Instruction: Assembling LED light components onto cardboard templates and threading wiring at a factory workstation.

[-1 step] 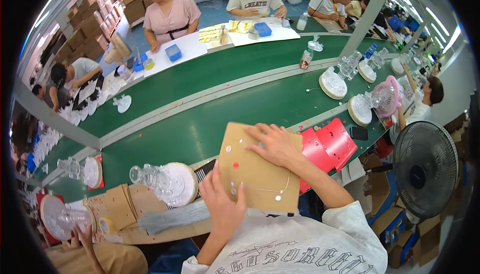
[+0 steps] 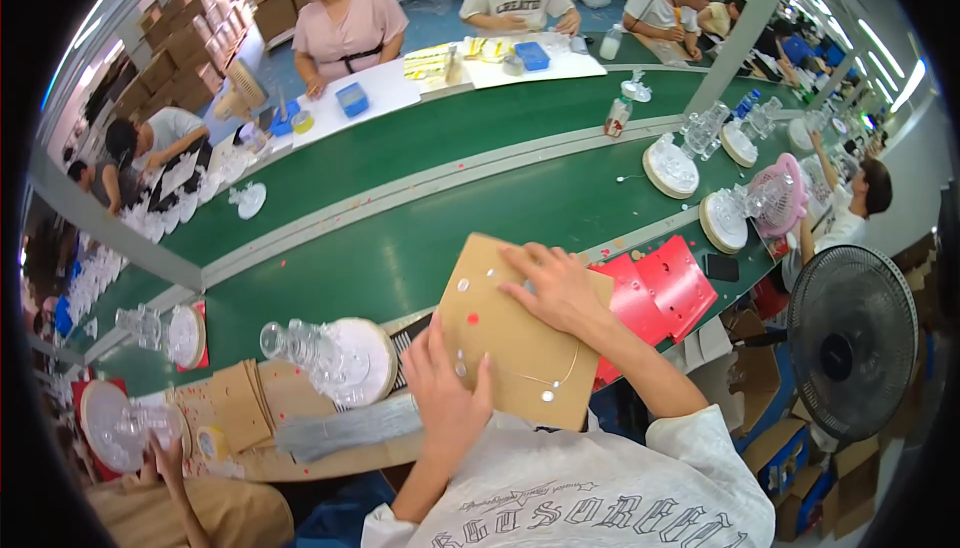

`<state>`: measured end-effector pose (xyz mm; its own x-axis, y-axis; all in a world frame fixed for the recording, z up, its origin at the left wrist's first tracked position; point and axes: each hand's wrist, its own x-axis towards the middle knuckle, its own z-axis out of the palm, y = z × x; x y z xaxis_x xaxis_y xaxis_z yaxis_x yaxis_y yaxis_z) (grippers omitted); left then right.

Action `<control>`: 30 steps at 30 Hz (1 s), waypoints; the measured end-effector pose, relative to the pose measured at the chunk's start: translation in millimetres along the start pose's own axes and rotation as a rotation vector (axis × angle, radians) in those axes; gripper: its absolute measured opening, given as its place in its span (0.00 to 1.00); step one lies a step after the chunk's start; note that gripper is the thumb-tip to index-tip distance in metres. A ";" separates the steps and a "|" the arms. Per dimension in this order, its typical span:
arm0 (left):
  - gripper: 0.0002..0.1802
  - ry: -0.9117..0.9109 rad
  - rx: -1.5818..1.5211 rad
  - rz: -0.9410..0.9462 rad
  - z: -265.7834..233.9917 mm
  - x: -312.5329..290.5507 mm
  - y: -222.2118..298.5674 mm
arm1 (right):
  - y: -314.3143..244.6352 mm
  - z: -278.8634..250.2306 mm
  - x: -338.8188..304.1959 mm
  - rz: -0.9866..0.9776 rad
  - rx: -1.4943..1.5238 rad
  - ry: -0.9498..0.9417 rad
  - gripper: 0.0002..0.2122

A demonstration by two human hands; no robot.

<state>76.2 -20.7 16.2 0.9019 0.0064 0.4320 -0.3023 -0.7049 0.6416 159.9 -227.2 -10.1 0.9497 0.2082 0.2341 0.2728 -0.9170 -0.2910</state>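
Observation:
A square brown cardboard sheet [image 2: 520, 348] lies tilted in front of me at the near edge of the bench. Small clear and white pieces, a red dot and a thin pale cord with a white bead [image 2: 548, 396] are on its face. My right hand [image 2: 555, 290] lies flat across its upper right part, fingers stretched toward the upper edge. Against its left edge rests my left hand [image 2: 450, 373], the thumb spread away from the fingers over the face beside a clear piece. What supports the sheet underneath is hidden.
Red sheets [image 2: 655, 288] and a black phone [image 2: 721, 267] lie to the right. A clear ornament on a round base [image 2: 360, 363] and a bundle of thin grey strands [image 2: 345, 430] lie to the left. Behind runs the green bench [image 2: 420, 218]; a fan [image 2: 850, 343] stands right.
The cardboard sheet has turned slightly clockwise, with both hands staying on it. The whole view has shifted a little.

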 end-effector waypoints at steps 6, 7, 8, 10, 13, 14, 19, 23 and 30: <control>0.20 -0.047 -0.085 0.054 19.1 34.4 -45.8 | -27.5 -43.0 -54.1 0.283 -0.056 -0.128 0.26; 0.15 -0.074 -0.164 0.105 18.1 37.1 -49.7 | -26.3 -44.7 -66.0 0.250 -0.038 0.007 0.25; 0.10 -0.099 -0.241 0.156 17.3 37.6 -51.0 | -26.9 -48.2 -67.2 0.234 -0.032 -0.007 0.25; 0.08 -0.075 -0.237 0.190 14.3 35.1 -44.7 | -27.8 -55.1 -65.2 -0.091 -0.129 0.337 0.22; 0.08 -0.094 -0.180 0.243 9.9 26.7 -38.7 | -16.6 -41.7 -53.3 -0.217 0.312 0.303 0.17; 0.08 -0.105 -0.218 0.231 9.3 25.3 -36.8 | -12.3 -36.9 -51.7 -0.218 0.316 0.306 0.17; 0.08 -0.084 -0.283 0.234 11.2 16.9 -27.9 | -9.8 -31.5 -48.8 -0.284 0.544 0.251 0.10; 0.09 -0.102 -0.344 0.193 15.7 15.2 -25.3 | -12.2 -26.6 -48.6 -0.323 0.540 0.242 0.09; 0.07 -0.104 -0.282 0.231 15.9 14.8 -17.9 | -13.8 -22.7 -47.5 -0.410 0.525 0.253 0.08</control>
<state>99.8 -19.3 1.0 0.8218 -0.2124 0.5287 -0.5618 -0.4561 0.6901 107.5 -232.2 3.8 0.7073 0.3578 0.6097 0.6988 -0.4838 -0.5268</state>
